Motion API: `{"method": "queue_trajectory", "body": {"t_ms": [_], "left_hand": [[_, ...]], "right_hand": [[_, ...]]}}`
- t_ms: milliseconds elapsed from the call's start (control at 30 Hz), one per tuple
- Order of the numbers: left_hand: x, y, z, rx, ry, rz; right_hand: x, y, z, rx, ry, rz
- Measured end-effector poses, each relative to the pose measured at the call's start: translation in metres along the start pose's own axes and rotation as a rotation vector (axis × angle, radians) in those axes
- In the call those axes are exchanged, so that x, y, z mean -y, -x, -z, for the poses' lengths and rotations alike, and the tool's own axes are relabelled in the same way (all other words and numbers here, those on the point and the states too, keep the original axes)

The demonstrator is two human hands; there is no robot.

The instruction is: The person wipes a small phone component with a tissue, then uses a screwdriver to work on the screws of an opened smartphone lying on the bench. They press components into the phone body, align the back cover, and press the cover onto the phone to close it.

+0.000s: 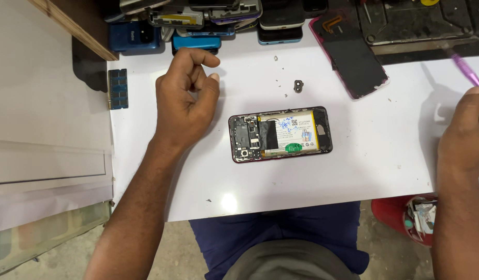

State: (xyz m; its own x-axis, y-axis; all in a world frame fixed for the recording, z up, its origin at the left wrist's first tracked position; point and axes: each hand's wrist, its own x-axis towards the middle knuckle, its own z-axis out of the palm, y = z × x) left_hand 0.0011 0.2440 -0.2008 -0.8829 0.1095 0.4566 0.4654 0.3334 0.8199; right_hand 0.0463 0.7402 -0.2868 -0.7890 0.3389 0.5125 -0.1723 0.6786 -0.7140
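Note:
An opened phone point(280, 134) lies flat in the middle of the white table point(353, 171), back cover off, with its battery and circuit board showing. My left hand point(183, 98) rests on the table just left of the phone, fingers curled loosely, with nothing visible in it. My right hand point(467, 129) is at the right edge of the view, closed around a thin pink tool point(467, 71) that points up and to the left. A small dark camera ring part point(298, 86) lies on the table above the phone.
A dark back cover with a pink rim point(351, 54) lies at the upper right. Several stacked phones point(213, 21) line the far edge. A blue memory module point(118, 88) sits at the table's left edge. A red container point(405, 218) stands below on the right.

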Motion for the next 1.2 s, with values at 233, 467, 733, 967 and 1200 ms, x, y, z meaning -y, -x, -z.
{"method": "queue_trajectory", "body": {"t_ms": [233, 467, 733, 967, 1200], "left_hand": [[-0.013, -0.001, -0.001, 0.018, -0.139, -0.112], [-0.019, 0.000, 0.000, 0.041, -0.182, -0.126], [-0.016, 0.002, 0.001, 0.047, -0.197, -0.134], [-0.025, -0.003, -0.001, 0.272, -0.278, -0.159], [-0.047, -0.002, -0.023, 0.432, -0.532, -0.109]], "right_hand": [[0.000, 0.000, -0.001, -0.058, -0.109, -0.025], [0.019, 0.004, 0.003, -0.022, -0.085, 0.002], [0.019, 0.003, -0.004, 0.043, 0.123, 0.135], [0.041, 0.000, -0.008, 0.113, 0.287, 0.106], [0.066, -0.008, -0.013, 0.154, 0.471, 0.155]]}}
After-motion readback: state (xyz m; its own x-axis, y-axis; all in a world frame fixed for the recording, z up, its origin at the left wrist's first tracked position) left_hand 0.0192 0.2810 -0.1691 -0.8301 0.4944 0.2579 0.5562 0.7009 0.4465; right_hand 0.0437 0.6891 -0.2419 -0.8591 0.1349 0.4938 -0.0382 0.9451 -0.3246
